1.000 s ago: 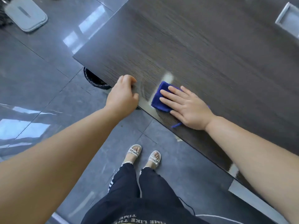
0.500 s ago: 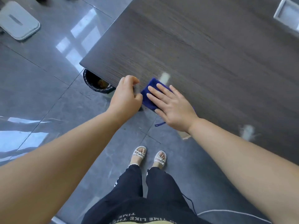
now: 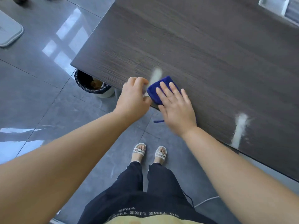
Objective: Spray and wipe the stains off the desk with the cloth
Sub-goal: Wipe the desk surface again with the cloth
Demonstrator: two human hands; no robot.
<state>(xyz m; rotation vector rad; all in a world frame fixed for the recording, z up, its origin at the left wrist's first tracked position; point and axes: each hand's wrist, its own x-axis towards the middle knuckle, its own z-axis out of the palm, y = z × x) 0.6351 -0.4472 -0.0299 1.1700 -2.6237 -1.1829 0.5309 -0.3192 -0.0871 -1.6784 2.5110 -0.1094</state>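
Observation:
A folded blue cloth [image 3: 155, 91] lies on the dark wood-grain desk [image 3: 202, 50] at its near edge. My right hand [image 3: 176, 107] presses flat on the cloth, fingers spread over it. My left hand [image 3: 133, 97] grips the desk's edge just left of the cloth, fingers curled onto the top, touching the cloth's left side. A pale streak [image 3: 156, 74] shows on the desk just beyond the cloth. A second whitish streak [image 3: 239, 130] lies near the edge to the right. No spray bottle is in view.
A black-lined waste bin [image 3: 92, 84] stands under the desk's left corner. A grey cable cut-out [image 3: 279, 7] sits at the desk's far right. A white flat object [image 3: 8, 33] lies on the glossy tiled floor at left. My feet [image 3: 148, 152] are below the desk edge.
My right hand slid the cloth left along the desk edge toward my left hand, then forward a little. The view shifted, bringing the right-hand streak into sight.

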